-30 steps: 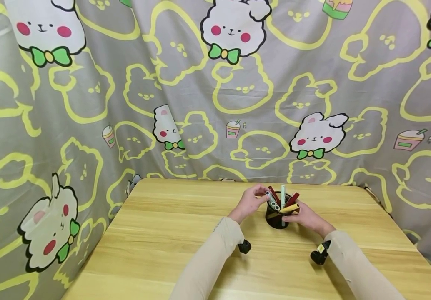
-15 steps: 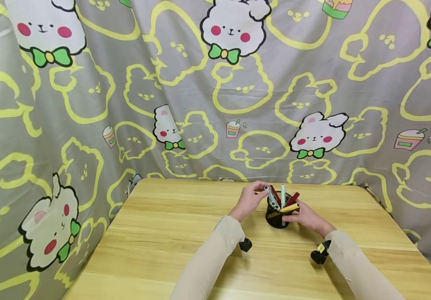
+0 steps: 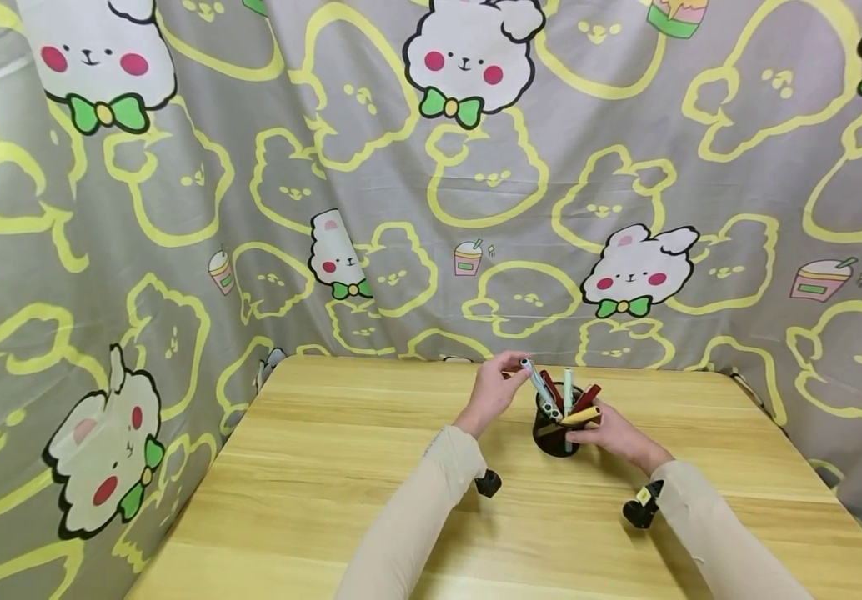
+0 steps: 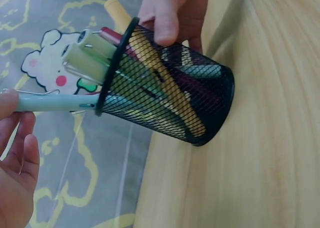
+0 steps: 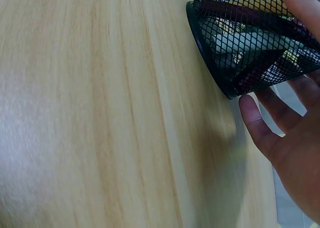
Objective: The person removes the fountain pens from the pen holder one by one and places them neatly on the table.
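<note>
A black mesh pen holder stands upright on the wooden table, with several pens in it. My left hand pinches the upper end of a light blue pen. That pen leans out over the rim, its lower part still inside the mesh. Around the holder's other side, my right hand grips it with the thumb in front and fingers behind. In the left wrist view, a yellow pen, two pale green pens and a dark red pen stick out of the top.
The wooden table reaches back to a grey curtain with cartoon animals, which hangs behind it and on both sides. Black wrist cameras are strapped below both sleeves.
My left hand has moved up and slightly left, drawing the light blue pen further out of the holder. The right hand and the holder have stayed nearly in place.
</note>
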`<move>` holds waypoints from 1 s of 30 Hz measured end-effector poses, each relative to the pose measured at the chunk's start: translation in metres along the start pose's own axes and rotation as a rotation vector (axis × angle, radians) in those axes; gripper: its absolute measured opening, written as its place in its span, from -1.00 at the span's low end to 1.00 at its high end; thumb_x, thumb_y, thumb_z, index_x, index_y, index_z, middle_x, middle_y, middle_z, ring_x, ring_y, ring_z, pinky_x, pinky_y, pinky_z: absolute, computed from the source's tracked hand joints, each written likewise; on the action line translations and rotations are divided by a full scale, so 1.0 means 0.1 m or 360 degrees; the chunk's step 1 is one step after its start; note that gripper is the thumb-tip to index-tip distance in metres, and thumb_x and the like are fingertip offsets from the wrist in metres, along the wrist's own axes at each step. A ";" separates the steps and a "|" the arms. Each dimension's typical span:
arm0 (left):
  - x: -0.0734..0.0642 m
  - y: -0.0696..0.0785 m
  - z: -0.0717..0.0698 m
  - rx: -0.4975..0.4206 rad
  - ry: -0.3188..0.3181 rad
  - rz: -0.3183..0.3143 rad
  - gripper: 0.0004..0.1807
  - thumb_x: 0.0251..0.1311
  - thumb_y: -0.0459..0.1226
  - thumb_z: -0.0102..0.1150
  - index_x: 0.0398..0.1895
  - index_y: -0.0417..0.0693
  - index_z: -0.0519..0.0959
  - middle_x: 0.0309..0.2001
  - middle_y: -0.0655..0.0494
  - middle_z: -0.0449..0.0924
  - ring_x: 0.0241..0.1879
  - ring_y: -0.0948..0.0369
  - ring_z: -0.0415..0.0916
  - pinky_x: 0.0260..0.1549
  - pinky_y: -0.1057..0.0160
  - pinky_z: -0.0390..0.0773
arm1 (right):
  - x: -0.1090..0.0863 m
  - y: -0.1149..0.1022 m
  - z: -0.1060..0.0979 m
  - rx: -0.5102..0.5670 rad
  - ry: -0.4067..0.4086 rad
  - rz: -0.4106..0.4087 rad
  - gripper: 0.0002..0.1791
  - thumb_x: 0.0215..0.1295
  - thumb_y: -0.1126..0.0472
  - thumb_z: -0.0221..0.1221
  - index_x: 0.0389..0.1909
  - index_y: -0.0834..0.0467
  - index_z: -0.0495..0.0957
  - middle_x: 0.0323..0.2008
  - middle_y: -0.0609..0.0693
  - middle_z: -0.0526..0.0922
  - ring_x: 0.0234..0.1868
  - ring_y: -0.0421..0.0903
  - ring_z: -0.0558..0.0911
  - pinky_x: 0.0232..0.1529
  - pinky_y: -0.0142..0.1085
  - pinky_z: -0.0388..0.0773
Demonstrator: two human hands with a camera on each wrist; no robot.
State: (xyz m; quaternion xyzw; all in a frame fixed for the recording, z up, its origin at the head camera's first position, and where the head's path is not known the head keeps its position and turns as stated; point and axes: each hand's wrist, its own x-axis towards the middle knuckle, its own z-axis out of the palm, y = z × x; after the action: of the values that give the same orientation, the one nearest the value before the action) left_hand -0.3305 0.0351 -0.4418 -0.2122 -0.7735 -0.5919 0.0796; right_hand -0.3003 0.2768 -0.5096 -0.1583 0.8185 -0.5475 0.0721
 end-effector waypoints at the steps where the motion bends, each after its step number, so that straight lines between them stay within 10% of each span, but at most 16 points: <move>1: 0.01 0.01 -0.01 -0.0004 0.0008 -0.0005 -0.77 0.24 -0.26 0.21 -0.05 0.00 0.62 -0.27 0.30 0.60 -0.21 0.37 0.49 -0.26 0.37 0.50 | 0.00 0.00 0.00 -0.0003 0.0000 -0.0003 -0.17 0.09 0.21 0.37 0.29 0.39 0.16 0.16 0.33 0.40 0.22 0.25 0.33 0.23 0.18 0.15; 30: 0.09 0.15 -0.59 -0.0265 0.0204 0.0075 -0.73 0.22 -0.39 0.20 -0.02 -0.29 0.57 -0.20 -0.16 0.62 -0.26 0.21 0.54 -0.25 0.33 0.57 | -0.03 -0.02 -0.01 -0.0013 0.0008 0.0032 -0.11 0.09 0.18 0.37 0.32 0.40 0.09 0.17 0.36 0.37 0.23 0.36 0.29 0.23 0.19 0.14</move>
State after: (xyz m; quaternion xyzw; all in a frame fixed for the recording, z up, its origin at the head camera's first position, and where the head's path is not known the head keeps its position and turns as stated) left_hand -0.3392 -0.0153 -0.4083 -0.1978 -0.7096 -0.6646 0.1249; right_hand -0.2979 0.2785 -0.5077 -0.1490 0.8225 -0.5438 0.0747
